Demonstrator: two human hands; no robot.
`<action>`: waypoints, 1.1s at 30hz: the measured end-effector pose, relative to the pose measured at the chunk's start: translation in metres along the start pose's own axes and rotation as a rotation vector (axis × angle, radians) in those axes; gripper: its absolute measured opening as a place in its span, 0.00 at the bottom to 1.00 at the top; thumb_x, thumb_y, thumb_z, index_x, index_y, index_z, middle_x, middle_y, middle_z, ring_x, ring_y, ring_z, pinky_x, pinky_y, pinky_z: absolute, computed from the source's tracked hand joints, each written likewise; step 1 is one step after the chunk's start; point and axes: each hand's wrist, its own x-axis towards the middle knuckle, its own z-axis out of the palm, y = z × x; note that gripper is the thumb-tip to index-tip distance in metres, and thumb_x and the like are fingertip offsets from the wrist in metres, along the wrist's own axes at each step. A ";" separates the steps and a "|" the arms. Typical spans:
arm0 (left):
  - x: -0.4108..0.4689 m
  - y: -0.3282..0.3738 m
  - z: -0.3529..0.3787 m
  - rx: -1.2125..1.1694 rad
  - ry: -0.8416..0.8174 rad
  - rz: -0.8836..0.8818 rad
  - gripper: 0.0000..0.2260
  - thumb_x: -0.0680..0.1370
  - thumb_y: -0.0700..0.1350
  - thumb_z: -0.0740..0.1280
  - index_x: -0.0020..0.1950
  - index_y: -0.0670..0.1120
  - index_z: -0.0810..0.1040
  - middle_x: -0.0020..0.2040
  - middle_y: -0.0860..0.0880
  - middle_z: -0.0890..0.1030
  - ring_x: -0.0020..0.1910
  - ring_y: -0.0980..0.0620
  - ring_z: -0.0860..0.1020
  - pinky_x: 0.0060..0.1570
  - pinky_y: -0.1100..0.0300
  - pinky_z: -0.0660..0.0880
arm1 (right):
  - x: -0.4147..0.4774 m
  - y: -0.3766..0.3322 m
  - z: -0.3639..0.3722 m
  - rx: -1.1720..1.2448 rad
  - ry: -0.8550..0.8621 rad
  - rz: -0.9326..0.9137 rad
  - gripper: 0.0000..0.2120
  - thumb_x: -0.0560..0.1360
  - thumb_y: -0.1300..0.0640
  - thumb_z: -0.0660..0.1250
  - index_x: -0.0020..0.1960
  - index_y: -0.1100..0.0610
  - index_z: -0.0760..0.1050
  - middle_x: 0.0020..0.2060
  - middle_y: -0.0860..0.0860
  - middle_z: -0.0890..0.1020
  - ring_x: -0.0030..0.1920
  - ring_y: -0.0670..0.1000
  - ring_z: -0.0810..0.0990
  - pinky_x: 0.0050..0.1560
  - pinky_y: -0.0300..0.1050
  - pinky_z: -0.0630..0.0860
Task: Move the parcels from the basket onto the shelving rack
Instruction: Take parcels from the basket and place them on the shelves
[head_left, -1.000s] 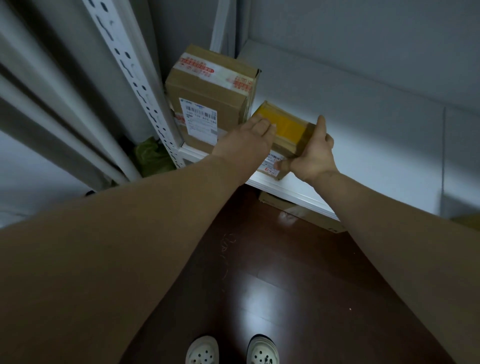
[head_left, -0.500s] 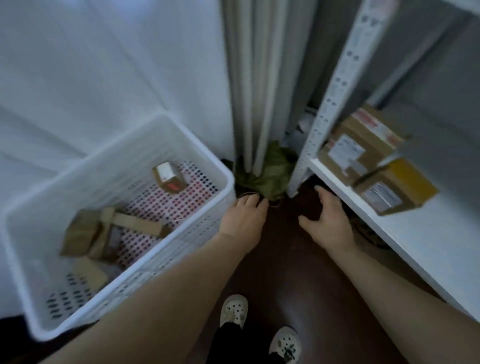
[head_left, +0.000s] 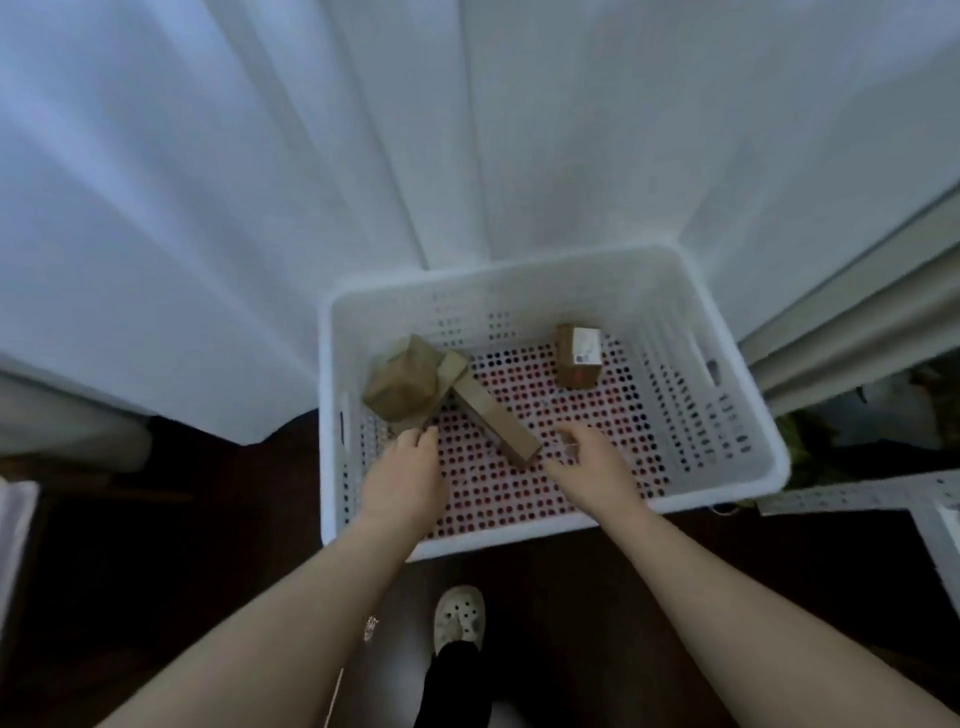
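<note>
Left hand (head_left: 402, 480) and right hand (head_left: 587, 467), fingers loose and holding nothing, flank the long carton (head_left: 491, 415) on the basket (head_left: 498, 273) floor: probably light, stiff cardboard, best gripped mid-length across its narrow sides.

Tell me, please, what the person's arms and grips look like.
The left arm and right arm are bare to the frame's edge: no sleeves show. The left grip and right grip are bare hands, with no gloves; no watch, ring or marking is visible, though the picture is dim and slightly blurred.
</note>
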 end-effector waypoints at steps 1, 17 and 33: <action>0.008 -0.019 -0.004 -0.020 -0.007 -0.029 0.26 0.78 0.43 0.60 0.75 0.44 0.59 0.72 0.46 0.65 0.68 0.45 0.67 0.63 0.53 0.69 | 0.016 -0.017 0.014 -0.001 -0.035 -0.003 0.20 0.77 0.55 0.65 0.68 0.52 0.69 0.62 0.51 0.76 0.58 0.53 0.77 0.57 0.50 0.75; 0.163 -0.124 0.001 -0.010 0.185 0.009 0.23 0.78 0.36 0.58 0.74 0.45 0.62 0.69 0.46 0.67 0.67 0.46 0.66 0.59 0.57 0.68 | 0.254 -0.105 0.185 0.401 -0.300 0.318 0.35 0.69 0.34 0.67 0.64 0.59 0.73 0.59 0.54 0.79 0.59 0.56 0.78 0.59 0.47 0.75; 0.089 -0.091 -0.052 -0.030 0.118 0.139 0.43 0.75 0.50 0.68 0.79 0.46 0.42 0.78 0.48 0.54 0.75 0.49 0.54 0.73 0.58 0.54 | 0.139 -0.124 0.074 0.820 -0.290 0.408 0.11 0.74 0.49 0.68 0.52 0.53 0.75 0.47 0.53 0.79 0.47 0.53 0.78 0.47 0.49 0.77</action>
